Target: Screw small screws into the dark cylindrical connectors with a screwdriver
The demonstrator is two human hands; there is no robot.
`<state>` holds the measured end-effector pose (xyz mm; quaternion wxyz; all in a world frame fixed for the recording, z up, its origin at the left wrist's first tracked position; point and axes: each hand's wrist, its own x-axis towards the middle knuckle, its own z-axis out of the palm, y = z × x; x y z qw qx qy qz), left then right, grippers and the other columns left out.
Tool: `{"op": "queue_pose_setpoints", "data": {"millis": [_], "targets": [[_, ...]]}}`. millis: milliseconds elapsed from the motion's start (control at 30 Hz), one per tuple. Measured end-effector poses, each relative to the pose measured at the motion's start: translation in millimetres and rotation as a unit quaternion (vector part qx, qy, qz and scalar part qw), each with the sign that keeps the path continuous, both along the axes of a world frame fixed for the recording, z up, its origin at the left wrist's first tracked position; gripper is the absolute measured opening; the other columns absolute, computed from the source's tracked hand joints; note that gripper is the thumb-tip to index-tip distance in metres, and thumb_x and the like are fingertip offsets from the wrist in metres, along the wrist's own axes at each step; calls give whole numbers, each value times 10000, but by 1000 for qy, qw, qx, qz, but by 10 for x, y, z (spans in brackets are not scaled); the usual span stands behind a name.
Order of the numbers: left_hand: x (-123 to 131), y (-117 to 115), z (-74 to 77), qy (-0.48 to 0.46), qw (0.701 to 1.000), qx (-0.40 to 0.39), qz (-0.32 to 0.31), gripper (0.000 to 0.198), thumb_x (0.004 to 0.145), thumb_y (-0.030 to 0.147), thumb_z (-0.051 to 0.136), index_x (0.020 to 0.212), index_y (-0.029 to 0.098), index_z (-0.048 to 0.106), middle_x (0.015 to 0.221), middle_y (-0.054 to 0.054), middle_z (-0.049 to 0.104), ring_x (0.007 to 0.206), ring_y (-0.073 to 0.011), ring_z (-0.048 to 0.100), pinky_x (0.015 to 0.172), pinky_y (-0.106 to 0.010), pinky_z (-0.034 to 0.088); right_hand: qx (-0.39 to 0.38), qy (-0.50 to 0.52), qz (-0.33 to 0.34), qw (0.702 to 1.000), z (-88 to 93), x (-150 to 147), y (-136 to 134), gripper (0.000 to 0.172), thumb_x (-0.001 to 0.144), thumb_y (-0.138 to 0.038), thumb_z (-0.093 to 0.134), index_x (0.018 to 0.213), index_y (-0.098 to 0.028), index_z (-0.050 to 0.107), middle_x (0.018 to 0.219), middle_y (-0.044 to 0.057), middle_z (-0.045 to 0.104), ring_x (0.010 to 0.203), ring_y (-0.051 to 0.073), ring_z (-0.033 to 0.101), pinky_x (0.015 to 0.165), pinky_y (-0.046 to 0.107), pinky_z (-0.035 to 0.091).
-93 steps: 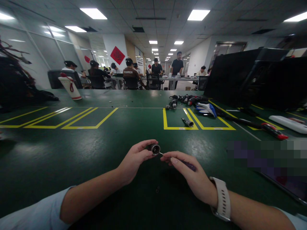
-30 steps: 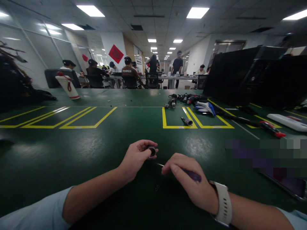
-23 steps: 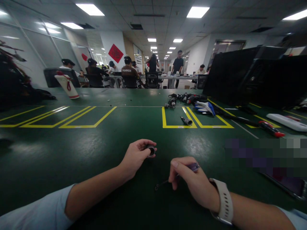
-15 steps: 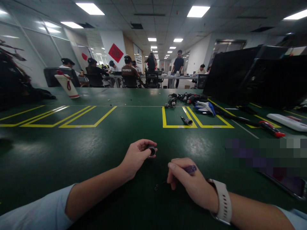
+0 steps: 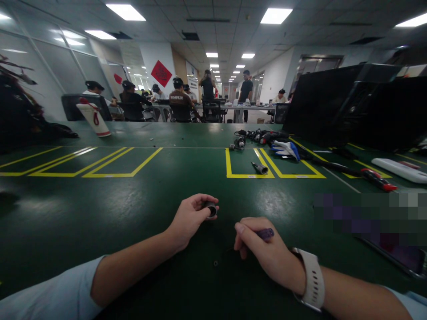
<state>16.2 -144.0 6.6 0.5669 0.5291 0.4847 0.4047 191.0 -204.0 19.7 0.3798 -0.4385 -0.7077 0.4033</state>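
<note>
My left hand (image 5: 188, 218) is closed round a small dark metal cylinder (image 5: 211, 209), its open end facing right, held just above the green table (image 5: 110, 209). My right hand (image 5: 263, 253) is closed on a thin screwdriver with a purple handle (image 5: 265, 233); its shaft points down and left toward the table, mostly hidden by my fingers. A tiny dark part, perhaps a screw (image 5: 215, 263), lies on the table below the two hands. A white watch sits on my right wrist.
Yellow taped boxes mark the table. A small cylinder (image 5: 260, 168) lies in one box; a heap of parts (image 5: 253, 137), a blue-white glove (image 5: 286, 150) and a red-handled tool (image 5: 378, 180) lie at the right. Black cases stand far right. A white bottle (image 5: 93, 119) stands far left. People sit behind.
My right hand drew the screwdriver out of the cylinder, moved down and right, and turned its tip toward the table. The left hand sank slightly with the cylinder.
</note>
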Motion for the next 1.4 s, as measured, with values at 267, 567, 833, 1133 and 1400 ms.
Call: {"op": "queue_pose_setpoints", "data": {"millis": [267,567,833,1133,1400], "targets": [[6,-3,-2,13,1000,-4,-1,242,694,97,585,934,122,600,975,-84,643,948,-208,608,798,-345,523,-16,26,-56,998,-30,20,6,427,863,-380,367,527,-166,519,449,-18,454,446,109,474,486,241,372],[12,-44,5,11,1000,-1,-8,236,700,104,578,933,127,607,988,-85,638,961,-211,600,797,-349,524,-28,-7,-58,998,-45,20,60,426,869,-382,362,547,-163,535,454,-17,476,458,105,481,494,231,366],[32,-125,31,-4,1000,-4,-28,214,704,105,584,915,131,609,965,-80,642,951,-217,598,797,-370,518,-31,-7,-82,996,-31,24,69,412,860,-372,359,543,-168,527,444,-23,459,444,104,461,479,228,356],[91,-307,48,-28,996,-40,-77,230,709,95,575,928,154,610,963,-51,662,923,-180,603,852,-343,465,-63,-2,-119,991,-37,1,100,389,847,-351,378,535,-170,521,429,-29,445,429,100,442,450,214,337],[134,-389,79,1,995,-42,-90,260,689,81,575,936,156,602,941,-46,660,903,-176,599,801,-318,458,-84,15,-140,986,-49,-6,126,390,844,-351,388,533,-166,534,423,-28,451,428,103,456,459,217,348]]}}
